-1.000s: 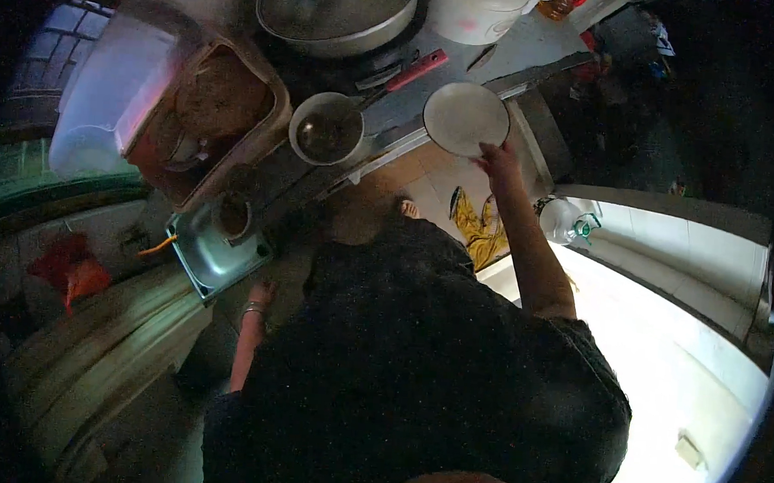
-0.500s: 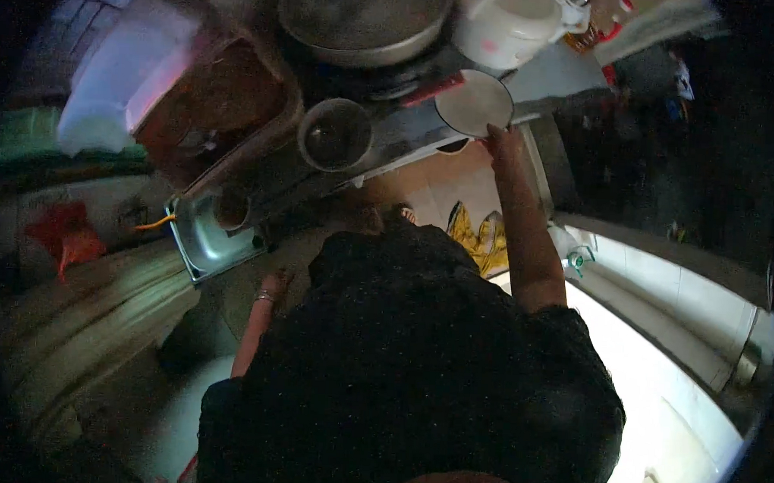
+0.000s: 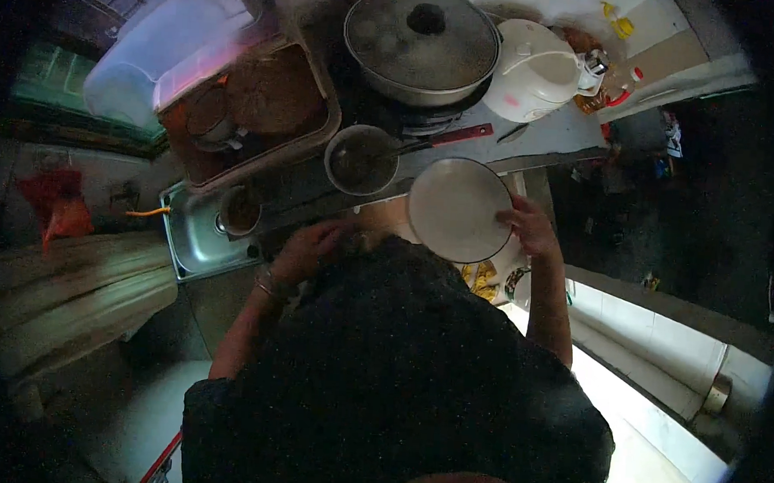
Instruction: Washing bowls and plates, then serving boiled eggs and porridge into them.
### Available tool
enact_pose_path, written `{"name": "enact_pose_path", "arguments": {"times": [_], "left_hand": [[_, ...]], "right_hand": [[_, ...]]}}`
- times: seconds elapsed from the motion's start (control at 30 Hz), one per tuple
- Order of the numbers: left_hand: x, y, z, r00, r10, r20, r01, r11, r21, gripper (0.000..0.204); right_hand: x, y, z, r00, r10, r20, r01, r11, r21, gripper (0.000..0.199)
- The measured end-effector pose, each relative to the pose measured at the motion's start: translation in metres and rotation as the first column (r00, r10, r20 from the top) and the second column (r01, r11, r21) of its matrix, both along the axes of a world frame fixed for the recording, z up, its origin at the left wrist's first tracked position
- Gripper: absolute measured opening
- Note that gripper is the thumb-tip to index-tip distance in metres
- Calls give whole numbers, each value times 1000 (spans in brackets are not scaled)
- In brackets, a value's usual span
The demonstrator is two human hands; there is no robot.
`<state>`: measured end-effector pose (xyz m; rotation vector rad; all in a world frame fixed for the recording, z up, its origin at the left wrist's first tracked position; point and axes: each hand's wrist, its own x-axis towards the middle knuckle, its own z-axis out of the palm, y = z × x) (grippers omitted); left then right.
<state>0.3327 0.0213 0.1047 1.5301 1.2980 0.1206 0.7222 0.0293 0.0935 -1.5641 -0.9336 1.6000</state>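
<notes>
My right hand [image 3: 530,228] grips the right edge of a round white plate [image 3: 459,208] with a thin dark rim, thumb lying over its upper face. The plate is held in front of the counter edge, apart from the counter. A small saucepan [image 3: 362,160] with a red-and-black handle [image 3: 461,135] sits on the counter just left of and beyond the plate. My left hand [image 3: 304,253], with a bracelet at the wrist, is before my body near the counter edge. Its fingers are stretched out, somewhat blurred, and nothing shows in them.
A large lidded pan [image 3: 421,49] stands on the stove, with a white rice cooker [image 3: 537,71] to its right. At left are a brown tray [image 3: 318,139] holding dishes and a metal sink [image 3: 198,246] with a small bowl [image 3: 240,209] at its edge. Bottles [image 3: 618,86] stand at the back right.
The plate has come off the counter area toward my body, carried by my right hand. My left hand has risen from my side toward the middle. The view has shifted too.
</notes>
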Motion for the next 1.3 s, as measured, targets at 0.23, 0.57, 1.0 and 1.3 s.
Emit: {"name": "enact_pose_path", "arguments": {"times": [0.23,0.57,1.0,1.3], "left_hand": [[-12,18,5,890,108,442,-194,969,154,54],[-44,-8,-14,794,278,541,-601,495,627,61],[-88,-32,-12,287,630,722,-813,559,-165,57],[-89,-22,-52,512,554,656,-798,589,126,59]], "right_hand": [[-115,51,67,932,337,131,-360,901,243,47],[-121,261,69,325,-623,711,-564,476,675,47],[-122,242,132,363,-316,877,-409,791,454,44],[61,144,170,219,-554,803,-196,781,593,45]]}}
